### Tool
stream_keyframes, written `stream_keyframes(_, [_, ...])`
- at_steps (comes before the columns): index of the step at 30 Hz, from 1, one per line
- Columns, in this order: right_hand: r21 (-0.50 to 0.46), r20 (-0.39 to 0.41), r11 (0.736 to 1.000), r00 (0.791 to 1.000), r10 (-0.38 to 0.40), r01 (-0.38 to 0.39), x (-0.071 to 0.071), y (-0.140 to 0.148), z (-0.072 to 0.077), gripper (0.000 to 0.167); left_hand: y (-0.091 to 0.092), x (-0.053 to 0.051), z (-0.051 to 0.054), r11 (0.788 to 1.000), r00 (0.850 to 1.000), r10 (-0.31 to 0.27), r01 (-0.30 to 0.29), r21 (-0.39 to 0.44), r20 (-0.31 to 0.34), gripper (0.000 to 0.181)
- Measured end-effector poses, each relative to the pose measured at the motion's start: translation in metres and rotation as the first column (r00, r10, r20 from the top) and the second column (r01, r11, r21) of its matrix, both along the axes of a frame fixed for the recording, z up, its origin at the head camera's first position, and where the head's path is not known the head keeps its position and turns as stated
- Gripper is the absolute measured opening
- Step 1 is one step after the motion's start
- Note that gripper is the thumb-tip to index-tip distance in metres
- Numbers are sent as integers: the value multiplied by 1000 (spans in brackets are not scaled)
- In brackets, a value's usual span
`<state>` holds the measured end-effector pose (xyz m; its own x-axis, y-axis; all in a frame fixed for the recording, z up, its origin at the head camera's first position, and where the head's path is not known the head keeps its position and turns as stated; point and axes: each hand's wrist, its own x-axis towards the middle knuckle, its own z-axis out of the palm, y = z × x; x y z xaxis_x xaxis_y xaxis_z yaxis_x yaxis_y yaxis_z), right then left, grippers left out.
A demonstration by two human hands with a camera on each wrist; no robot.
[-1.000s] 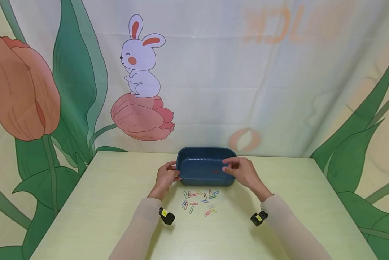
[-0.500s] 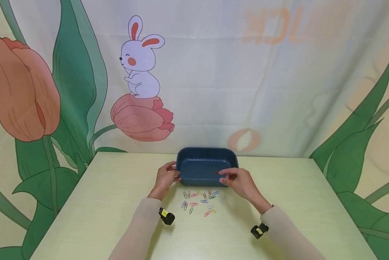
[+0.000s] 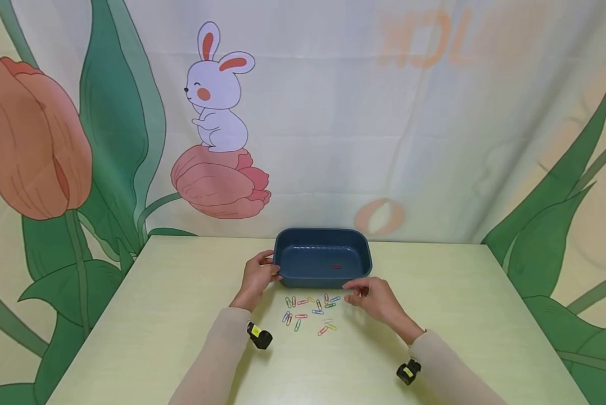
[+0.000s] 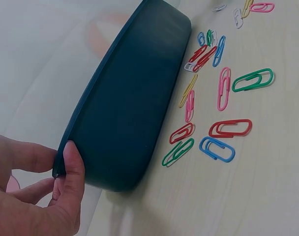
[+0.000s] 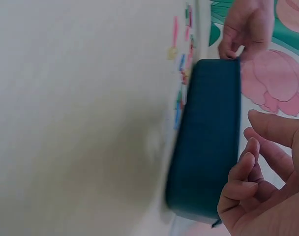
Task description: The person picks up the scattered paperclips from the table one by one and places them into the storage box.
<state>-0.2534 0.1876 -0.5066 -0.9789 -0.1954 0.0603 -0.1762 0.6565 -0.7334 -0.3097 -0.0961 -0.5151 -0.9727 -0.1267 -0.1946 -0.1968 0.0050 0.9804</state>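
Observation:
A dark blue oblong container (image 3: 303,282) stands on the table, with one red paper clip (image 3: 336,266) lying inside. At its left end my left hand (image 3: 256,279) grips the rim, and the left wrist view has the thumb (image 4: 74,164) against the outer wall. My right hand (image 3: 378,299) hovers by the container's front right corner, thumb and forefinger apart, nothing between them; its other fingers (image 5: 240,179) are bent in the right wrist view. Several coloured paper clips lie in front of the container, among them a green clip (image 4: 253,80) and a blue clip (image 4: 217,149).
The pale table (image 3: 191,315) runs back to a hanging cloth (image 3: 323,124) printed with tulips and a rabbit, close behind the container. Small black cameras (image 3: 259,337) are strapped to both wrists.
My right hand has come back from over the container's right side, toward me and down past its front wall. The red clip inside shows again. The left hand has kept its hold.

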Motion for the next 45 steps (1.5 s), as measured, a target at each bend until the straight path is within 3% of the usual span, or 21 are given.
stream_keyframes(8, [9, 80, 1000, 997, -20, 20, 0, 1, -12, 18, -1, 1, 2, 1000, 1000, -6, 6, 4, 4, 53])
stream_keyframes(14, [21, 119, 999, 993, 22, -24, -4, 5, -20, 15, -1, 0, 1, 1000, 1000, -6, 6, 1, 1, 53])
stream_keyframes(19, [30, 118, 999, 992, 40, -44, -8, 8, -29, 16, -1, 0, 1, 1000, 1000, -5, 5, -1, 6, 53])
stream_keyframes(28, [82, 137, 997, 991, 0, -12, -10, 6, -38, 12, 0, 0, 0, 1000, 1000, -4, 4, -6, 13, 53])
stream_keyframes(45, [150, 119, 989, 993, -15, -3, -12, 5, -37, 14, 0, 1, -2, 1000, 1000, -2, 2, 0, -23, 52])
